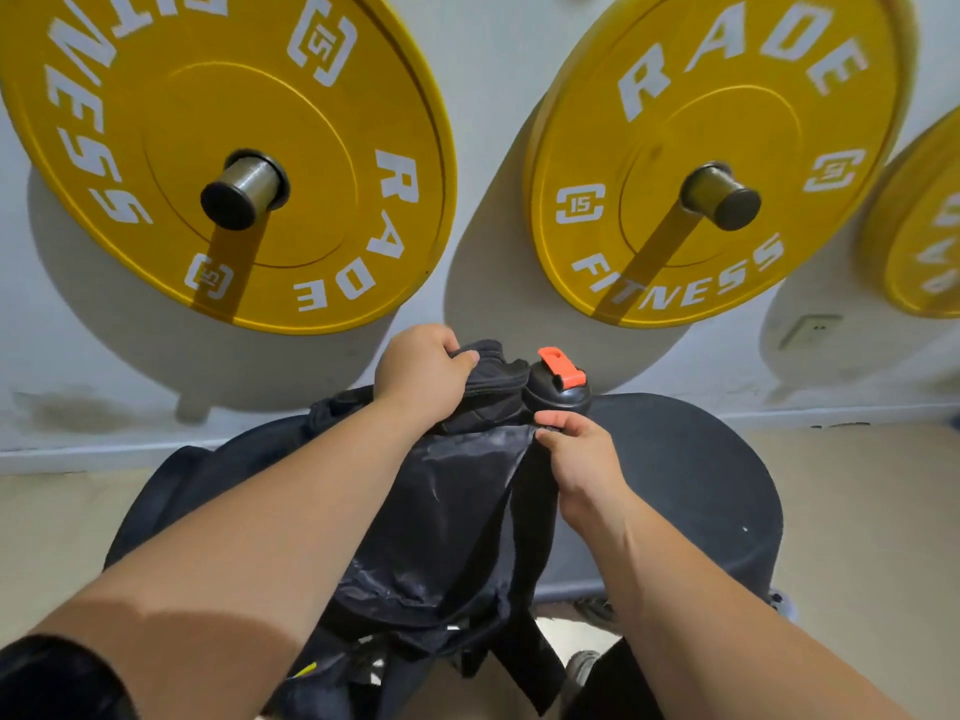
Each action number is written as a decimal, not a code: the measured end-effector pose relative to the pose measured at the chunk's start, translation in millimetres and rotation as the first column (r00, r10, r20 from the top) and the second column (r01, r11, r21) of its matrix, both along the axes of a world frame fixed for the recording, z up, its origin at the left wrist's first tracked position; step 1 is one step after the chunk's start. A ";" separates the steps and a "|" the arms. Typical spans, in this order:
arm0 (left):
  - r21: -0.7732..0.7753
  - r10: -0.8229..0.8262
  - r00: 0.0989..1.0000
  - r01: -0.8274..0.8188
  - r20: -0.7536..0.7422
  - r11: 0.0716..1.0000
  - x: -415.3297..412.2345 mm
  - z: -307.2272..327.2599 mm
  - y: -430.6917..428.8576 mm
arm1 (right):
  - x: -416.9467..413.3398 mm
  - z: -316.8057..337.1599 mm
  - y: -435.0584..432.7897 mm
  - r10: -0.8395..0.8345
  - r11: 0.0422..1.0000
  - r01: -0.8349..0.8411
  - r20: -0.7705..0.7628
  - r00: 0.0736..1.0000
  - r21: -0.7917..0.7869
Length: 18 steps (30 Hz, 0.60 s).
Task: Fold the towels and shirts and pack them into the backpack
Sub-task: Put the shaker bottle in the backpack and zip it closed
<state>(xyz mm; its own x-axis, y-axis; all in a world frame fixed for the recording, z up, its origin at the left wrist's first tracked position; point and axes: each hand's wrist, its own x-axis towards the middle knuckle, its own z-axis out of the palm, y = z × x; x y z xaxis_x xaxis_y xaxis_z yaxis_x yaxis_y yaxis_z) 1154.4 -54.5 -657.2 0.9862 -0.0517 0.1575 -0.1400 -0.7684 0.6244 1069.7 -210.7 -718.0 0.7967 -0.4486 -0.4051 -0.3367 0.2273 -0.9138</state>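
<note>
Holding the black backpack [441,511] on the round black desk [701,485], the person has both hands at its top end, the end that points away from the body and toward the wall. The bag's long axis runs from the lap to that wall, with a strap [524,662] hanging off the near end.

The left hand [421,371] is the farther of the two. Its fingers [457,356] are curled over a dark padded fold at the very top; whether that fold is the bag's own flap or a folded garment I cannot tell. The right hand [582,459] lies nearer the body and to the right, thumb and forefinger pinched together on the edge of the shiny dark fabric.

The mouth of the bag seems to lie between the two grips, so the next move probably turns on drawing them apart, left away and right toward the body. A bottle [558,379] with a black lid and orange flip cap stands just beyond the right hand, touching the padded fold, and could be knocked. No towel or shirt shows plainly.

Behind, yellow weight plates [223,148] hang on pegs on a pale wall [493,174], above a beige floor [857,511]
</note>
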 end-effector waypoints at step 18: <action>-0.153 0.138 0.990 -0.131 0.039 0.980 -41.4 -24.1 165.9 | -23.0 19.7 74.8 0.061 0.544 0.069 0.121 0.991 -0.836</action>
